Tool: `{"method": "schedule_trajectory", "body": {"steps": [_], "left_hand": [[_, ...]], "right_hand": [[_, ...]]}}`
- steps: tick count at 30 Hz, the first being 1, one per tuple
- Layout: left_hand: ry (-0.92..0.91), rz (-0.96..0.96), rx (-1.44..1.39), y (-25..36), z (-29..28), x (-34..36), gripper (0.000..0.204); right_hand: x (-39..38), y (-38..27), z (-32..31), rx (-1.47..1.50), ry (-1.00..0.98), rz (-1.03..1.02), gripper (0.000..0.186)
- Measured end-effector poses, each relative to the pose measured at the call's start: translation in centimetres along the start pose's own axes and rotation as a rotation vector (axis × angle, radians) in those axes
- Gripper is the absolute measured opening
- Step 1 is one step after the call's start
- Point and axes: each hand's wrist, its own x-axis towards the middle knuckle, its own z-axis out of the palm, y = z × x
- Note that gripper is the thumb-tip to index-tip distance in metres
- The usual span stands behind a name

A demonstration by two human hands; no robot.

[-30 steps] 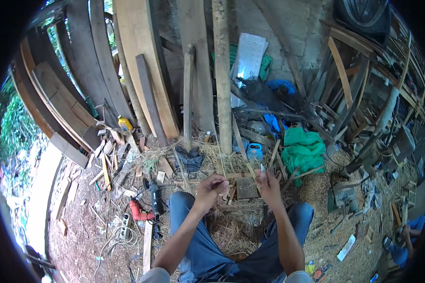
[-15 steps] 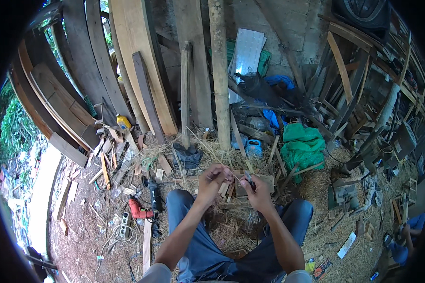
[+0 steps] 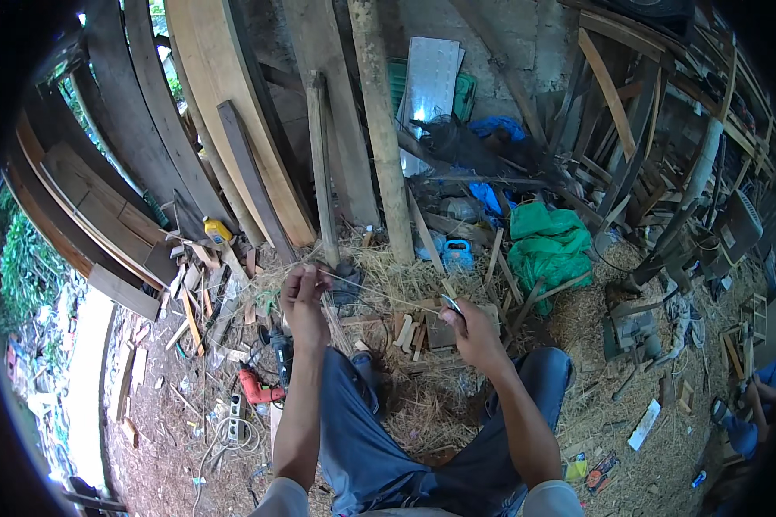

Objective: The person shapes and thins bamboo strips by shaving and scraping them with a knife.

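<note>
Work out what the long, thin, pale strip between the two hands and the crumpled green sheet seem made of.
Long, thin, pale strip: possibly bamboo or similar plant fibre, apparently unfinished, judging by its straw colour.
Crumpled green sheet: likely plastic, slightly glossy, with highlights along its folds.

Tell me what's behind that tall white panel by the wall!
Something green shows at both sides of the white panel, with grey wall behind. The panel covers whatever's between.

A brown earthen floor (image 3: 165, 448), strewn with pale straw-like shavings (image 3: 427, 409), carries a red power drill (image 3: 257, 389) and white oblong power strip (image 3: 236, 417).
</note>
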Motion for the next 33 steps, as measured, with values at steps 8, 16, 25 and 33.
{"method": "schedule_trajectory", "body": {"steps": [8,16,25,33], "left_hand": [[0.123,-0.077,-0.138,-0.5,1.2,-0.4,0.010],[-0.148,-0.070,0.051,-2.9,4.4,-4.3,0.016],[-0.436,-0.310,0.211,-0.8,6.6,-10.2,0.019],[-0.456,-0.365,0.282,-1.3,5.7,-12.1,0.016]], "right_hand": [[0.6,1.4,-0.2,-0.145,0.059,-0.137,0.016],[-1.0,1.4,0.4,-0.061,-0.147,-0.056,0.017],[-0.6,-1.8,-0.4,0.639,-0.150,0.153,0.022],[-0.8,-0.6,-1.2,0.738,-0.173,0.207,0.018]]}}
